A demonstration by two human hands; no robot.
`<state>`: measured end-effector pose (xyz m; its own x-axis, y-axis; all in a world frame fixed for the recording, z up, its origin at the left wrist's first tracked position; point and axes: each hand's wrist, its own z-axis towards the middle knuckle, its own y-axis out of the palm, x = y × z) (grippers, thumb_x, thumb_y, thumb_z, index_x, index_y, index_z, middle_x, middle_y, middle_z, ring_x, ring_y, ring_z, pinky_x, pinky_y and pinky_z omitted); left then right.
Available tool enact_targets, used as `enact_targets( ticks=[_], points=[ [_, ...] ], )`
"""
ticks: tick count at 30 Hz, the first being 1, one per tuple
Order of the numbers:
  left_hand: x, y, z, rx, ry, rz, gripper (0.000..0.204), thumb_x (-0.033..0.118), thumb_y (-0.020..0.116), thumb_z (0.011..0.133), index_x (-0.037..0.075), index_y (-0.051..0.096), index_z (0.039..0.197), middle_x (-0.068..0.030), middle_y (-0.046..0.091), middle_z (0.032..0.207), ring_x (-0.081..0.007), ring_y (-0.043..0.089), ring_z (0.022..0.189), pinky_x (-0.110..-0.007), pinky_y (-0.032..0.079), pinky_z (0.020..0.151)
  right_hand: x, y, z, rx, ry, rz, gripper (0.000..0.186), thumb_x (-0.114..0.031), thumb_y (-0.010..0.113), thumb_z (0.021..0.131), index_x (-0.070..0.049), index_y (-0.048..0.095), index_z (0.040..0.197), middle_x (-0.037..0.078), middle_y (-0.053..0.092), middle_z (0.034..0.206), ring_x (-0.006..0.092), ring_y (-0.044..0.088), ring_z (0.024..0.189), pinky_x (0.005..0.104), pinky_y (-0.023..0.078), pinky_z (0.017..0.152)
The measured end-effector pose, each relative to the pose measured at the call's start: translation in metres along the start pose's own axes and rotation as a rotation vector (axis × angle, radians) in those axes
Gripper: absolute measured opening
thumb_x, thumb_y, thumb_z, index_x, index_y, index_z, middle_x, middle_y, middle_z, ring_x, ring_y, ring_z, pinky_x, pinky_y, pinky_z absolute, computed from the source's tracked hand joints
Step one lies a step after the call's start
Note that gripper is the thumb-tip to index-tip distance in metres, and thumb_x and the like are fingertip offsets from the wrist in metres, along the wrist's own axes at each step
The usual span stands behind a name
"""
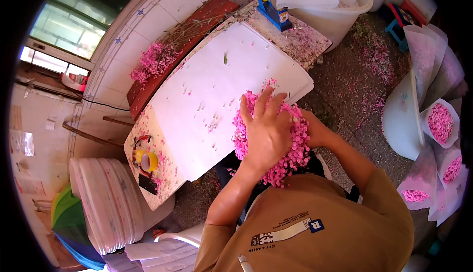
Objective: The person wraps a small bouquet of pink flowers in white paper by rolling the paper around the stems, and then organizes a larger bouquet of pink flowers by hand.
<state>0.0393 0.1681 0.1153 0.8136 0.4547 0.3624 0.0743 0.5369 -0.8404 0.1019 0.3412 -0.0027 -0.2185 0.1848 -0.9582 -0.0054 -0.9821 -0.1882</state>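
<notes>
A dense round bunch of small pink flowers [295, 153], like baby's breath, is held up in front of my body at the near edge of the table. My left hand [268, 131] lies across the top of the blooms, its fingers spread and slightly bent. At the bunch's right side, my right hand [315, 130] grips it from beneath; the blooms hide most of its fingers and the stems. Beyond the bunch, a stack of white wrapping sheets [207, 94] covers much of the table, with loose petals and a green leaf scattered on it.
A blue tape dispenser [274, 13] stands at the table's far end. Pruning shears [135, 146], a yellow tape roll [149, 161] and a dark phone-like object [147, 183] lie at the left. More pink flowers [155, 61] rest on a red board. Wrapped bouquets [440, 124] fill a tub [401, 114] at right.
</notes>
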Motion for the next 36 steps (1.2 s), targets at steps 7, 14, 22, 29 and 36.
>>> enact_targets(
  ticks=[7,14,22,29,36],
  points=[
    [0.003,-0.002,-0.014,0.131,0.133,-0.182,0.018,0.002,0.076,0.068,0.013,0.07,0.08,-0.0038,0.067,0.125,-0.0305,0.055,0.132,-0.064,0.022,0.12,0.003,-0.001,0.002,0.013,0.009,-0.024,0.063,-0.021,0.083,0.083,-0.003,0.059,0.139,0.016,0.067,0.134,0.0256,0.065,0.123,0.0406,0.05,0.106],
    [-0.053,-0.038,-0.01,0.444,-0.408,-0.407,0.021,0.001,0.07,0.089,-0.001,0.068,0.11,-0.0164,0.063,0.134,-0.0281,0.054,0.133,-0.042,0.038,0.114,0.003,0.001,0.002,0.022,-0.026,-0.046,0.074,-0.023,0.085,0.08,-0.003,0.055,0.144,0.018,0.066,0.137,0.0282,0.063,0.128,0.0416,0.048,0.109],
    [-0.034,-0.018,-0.003,0.019,-0.153,-0.209,0.015,0.023,0.073,0.092,0.009,0.076,0.096,-0.0115,0.065,0.136,-0.0367,0.052,0.137,-0.067,0.023,0.117,-0.004,0.005,0.004,0.03,0.05,0.087,0.075,-0.024,0.086,0.078,-0.004,0.055,0.144,0.018,0.067,0.135,0.0282,0.065,0.125,0.0416,0.049,0.106],
    [-0.033,-0.02,-0.004,-0.279,-0.154,-0.203,0.015,0.017,0.074,0.085,0.006,0.075,0.096,-0.0141,0.059,0.144,-0.0402,0.045,0.143,-0.068,0.022,0.118,0.001,0.0,0.006,0.032,-0.034,-0.024,0.068,-0.024,0.085,0.079,-0.004,0.06,0.14,0.017,0.067,0.132,0.0283,0.066,0.122,0.0406,0.05,0.105],
    [-0.026,-0.016,-0.004,-0.159,-0.114,-0.313,0.012,0.006,0.074,0.082,0.008,0.074,0.094,-0.0151,0.06,0.144,-0.0409,0.046,0.143,-0.057,0.029,0.12,0.004,0.0,0.004,0.03,-0.041,-0.013,0.07,-0.024,0.085,0.079,-0.004,0.058,0.141,0.017,0.067,0.135,0.0281,0.065,0.124,0.0406,0.05,0.106]
  ],
)
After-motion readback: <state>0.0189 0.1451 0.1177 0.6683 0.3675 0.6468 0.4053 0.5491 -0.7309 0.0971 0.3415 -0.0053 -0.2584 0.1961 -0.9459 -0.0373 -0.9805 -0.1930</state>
